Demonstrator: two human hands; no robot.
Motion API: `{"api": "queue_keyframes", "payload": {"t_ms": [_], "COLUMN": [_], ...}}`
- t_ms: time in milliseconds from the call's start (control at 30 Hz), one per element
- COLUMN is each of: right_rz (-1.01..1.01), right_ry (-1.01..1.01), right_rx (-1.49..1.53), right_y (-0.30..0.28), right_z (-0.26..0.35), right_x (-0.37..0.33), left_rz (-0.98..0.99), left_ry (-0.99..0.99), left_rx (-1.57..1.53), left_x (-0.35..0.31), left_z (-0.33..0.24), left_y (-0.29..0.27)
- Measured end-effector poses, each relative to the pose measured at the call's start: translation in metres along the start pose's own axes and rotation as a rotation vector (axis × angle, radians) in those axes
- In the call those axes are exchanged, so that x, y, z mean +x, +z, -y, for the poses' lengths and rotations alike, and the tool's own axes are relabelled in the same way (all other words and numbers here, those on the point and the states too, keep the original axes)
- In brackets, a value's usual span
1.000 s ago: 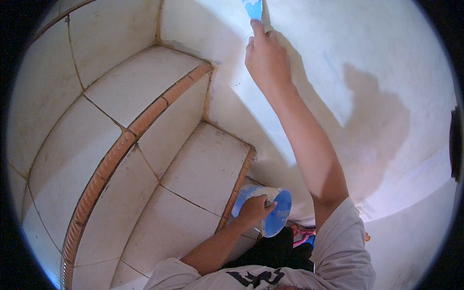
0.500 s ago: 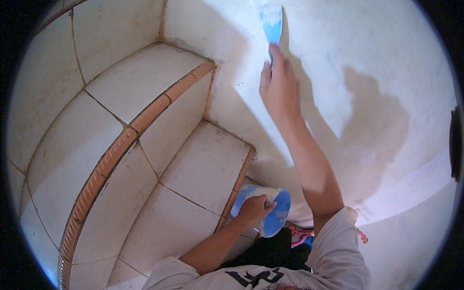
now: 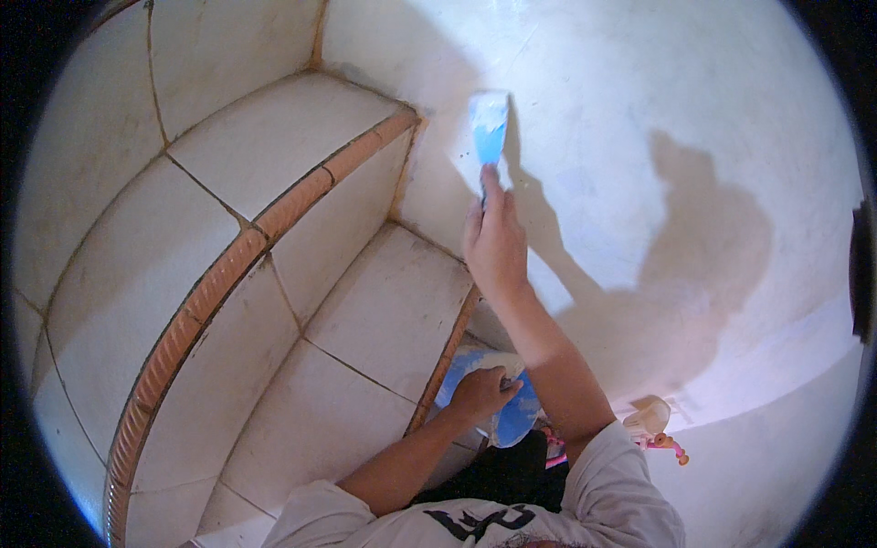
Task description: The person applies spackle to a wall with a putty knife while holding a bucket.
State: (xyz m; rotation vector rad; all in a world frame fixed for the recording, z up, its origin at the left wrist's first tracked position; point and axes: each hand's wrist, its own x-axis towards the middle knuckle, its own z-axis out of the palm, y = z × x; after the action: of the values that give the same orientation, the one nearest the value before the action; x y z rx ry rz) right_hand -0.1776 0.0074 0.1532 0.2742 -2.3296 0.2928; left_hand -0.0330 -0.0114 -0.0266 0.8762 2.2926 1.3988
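Note:
My right hand (image 3: 496, 242) is closed round the handle of a putty knife (image 3: 490, 128), held with its blade upward against the pale wall (image 3: 585, 110). White paste coats the upper part of the blue blade. Lower down, my left hand (image 3: 482, 395) grips the rim of a blue bucket (image 3: 518, 422) smeared with white, its thumb over the edge. The bucket is tilted beside the lowest visible step, and my right forearm covers part of it. What lies inside the bucket cannot be made out.
Tiled stairs (image 3: 356, 342) with orange-brown edging (image 3: 206, 283) rise along the left and meet the wall. A pale rounded object (image 3: 647, 416) and a pink-and-orange item (image 3: 674, 447) lie by my right elbow. A dark object (image 3: 861, 274) stands at the far right edge.
My right hand and the putty knife have come down the wall and slightly left. My left hand still holds the bucket in nearly the same place.

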Motion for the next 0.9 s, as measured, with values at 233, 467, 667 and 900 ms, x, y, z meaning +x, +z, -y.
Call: {"api": "queue_keyframes", "payload": {"t_ms": [233, 467, 667, 900], "right_rz": [-0.032, 0.201, 0.02, 0.247], "right_ry": [0.133, 0.211, 0.089, 0.18], "right_rx": [0.042, 0.14, 0.139, 0.11], "right_y": [0.0, 0.039, 0.02, 0.03], "right_z": [0.029, 0.056, 0.049, 0.036], "right_x": [0.069, 0.016, 0.036, -0.002], "left_rz": [-0.025, -0.156, -0.019, -0.03], "left_ry": [0.011, 0.114, 0.009, 0.051], "left_rx": [0.012, -0.188, -0.153, -0.109], "left_x": [0.002, 0.005, 0.0, 0.005], "left_z": [0.0, 0.023, -0.003, 0.01], "left_y": [0.004, 0.025, -0.001, 0.013]}}
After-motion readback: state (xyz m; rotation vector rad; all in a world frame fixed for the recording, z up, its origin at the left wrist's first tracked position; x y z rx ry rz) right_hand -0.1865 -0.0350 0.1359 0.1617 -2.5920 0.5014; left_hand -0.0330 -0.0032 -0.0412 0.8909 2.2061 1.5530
